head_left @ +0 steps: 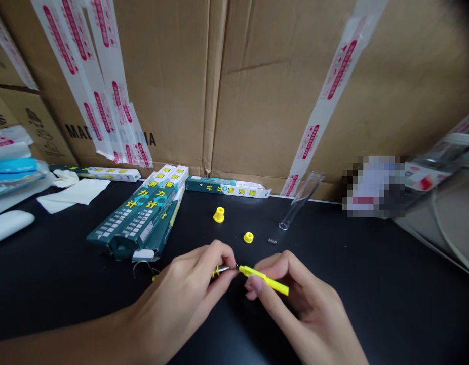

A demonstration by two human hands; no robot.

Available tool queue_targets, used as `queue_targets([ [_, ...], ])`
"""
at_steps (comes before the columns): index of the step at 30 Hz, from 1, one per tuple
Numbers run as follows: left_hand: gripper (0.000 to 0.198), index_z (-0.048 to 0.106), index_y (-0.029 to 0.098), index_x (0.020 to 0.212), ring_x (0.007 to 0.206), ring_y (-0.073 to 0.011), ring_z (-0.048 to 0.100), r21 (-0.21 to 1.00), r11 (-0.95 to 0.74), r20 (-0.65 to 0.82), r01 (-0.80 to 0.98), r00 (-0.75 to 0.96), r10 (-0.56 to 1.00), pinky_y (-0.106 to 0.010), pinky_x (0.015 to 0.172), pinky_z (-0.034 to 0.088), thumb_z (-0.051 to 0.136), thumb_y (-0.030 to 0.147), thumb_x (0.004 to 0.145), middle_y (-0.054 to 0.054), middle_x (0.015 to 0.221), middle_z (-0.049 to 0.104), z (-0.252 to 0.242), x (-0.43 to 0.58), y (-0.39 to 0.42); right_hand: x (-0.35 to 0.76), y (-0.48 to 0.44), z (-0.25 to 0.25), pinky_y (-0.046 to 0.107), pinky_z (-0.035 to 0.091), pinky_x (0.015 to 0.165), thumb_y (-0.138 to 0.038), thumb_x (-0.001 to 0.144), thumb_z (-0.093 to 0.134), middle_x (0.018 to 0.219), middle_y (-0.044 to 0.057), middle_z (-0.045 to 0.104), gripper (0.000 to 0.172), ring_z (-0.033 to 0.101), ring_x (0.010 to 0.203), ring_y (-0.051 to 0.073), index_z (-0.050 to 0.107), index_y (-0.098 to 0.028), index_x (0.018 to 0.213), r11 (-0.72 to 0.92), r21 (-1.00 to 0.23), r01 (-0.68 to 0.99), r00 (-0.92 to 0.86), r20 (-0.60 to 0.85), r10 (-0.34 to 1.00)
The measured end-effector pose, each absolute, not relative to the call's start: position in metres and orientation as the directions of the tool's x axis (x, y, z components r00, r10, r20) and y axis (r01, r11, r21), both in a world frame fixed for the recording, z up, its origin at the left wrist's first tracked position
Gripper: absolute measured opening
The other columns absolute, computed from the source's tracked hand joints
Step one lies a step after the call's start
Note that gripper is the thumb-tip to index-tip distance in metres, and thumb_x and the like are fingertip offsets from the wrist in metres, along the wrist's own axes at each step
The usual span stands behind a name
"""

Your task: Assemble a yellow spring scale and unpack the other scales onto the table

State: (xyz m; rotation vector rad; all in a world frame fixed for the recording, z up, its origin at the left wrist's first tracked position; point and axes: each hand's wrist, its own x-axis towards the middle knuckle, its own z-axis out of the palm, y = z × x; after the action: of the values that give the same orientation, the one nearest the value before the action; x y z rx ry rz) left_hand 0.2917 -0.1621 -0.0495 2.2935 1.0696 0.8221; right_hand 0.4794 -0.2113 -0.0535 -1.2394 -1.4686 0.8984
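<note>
In the head view, the right hand (299,294) pinches the yellow rod (274,285) between thumb and fingers, while the left hand (185,276) closes thumb and forefinger on a slim metal piece (223,269). The rod's long axis slants from just beside the left fingertips down to the right, across the right hand's grip; its narrow end faces left, towards the metal piece. Whether the two touch is too small to tell for sure. Beyond the grips lie two yellow caps (248,238), a spring (272,242) and, farther right, a clear tube (301,202). Boxes (143,203) lie beyond the left hand, to its left.
</note>
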Motion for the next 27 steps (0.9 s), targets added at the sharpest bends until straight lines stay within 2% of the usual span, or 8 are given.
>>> queue_targets([
  [17, 0.015, 0.051, 0.023, 0.089, 0.067, -0.0103, 0.067, 0.633, -0.560, 0.277, 0.535, 0.519, 0.809, -0.016, 0.057, 0.047, 0.058, 0.010, 0.091, 0.006, 0.079, 0.068, -0.0472, 0.2945, -0.1618, 0.4767, -0.2130, -0.0532, 0.028, 0.056, 0.071, -0.036, 0.096, 0.061, 0.087, 0.004, 0.069, 0.017, 0.068, 0.079, 0.020, 0.059, -0.024, 0.084, 0.239, -0.901, 0.363, -0.044, 0.239, 0.970],
  [27, 0.015, 0.053, 0.023, 0.091, 0.071, -0.0117, 0.068, 0.635, -0.551, 0.265, 0.542, 0.517, 0.814, -0.017, 0.058, 0.047, 0.059, 0.009, 0.090, 0.005, 0.081, 0.068, -0.0496, 0.2945, -0.1586, 0.4803, -0.2122, -0.0620, 0.022, 0.056, 0.068, -0.020, 0.095, 0.060, 0.088, 0.001, 0.072, 0.011, 0.071, 0.076, 0.015, 0.057, -0.023, 0.085, 0.412, -0.775, 0.480, -0.159, 0.385, 0.909],
])
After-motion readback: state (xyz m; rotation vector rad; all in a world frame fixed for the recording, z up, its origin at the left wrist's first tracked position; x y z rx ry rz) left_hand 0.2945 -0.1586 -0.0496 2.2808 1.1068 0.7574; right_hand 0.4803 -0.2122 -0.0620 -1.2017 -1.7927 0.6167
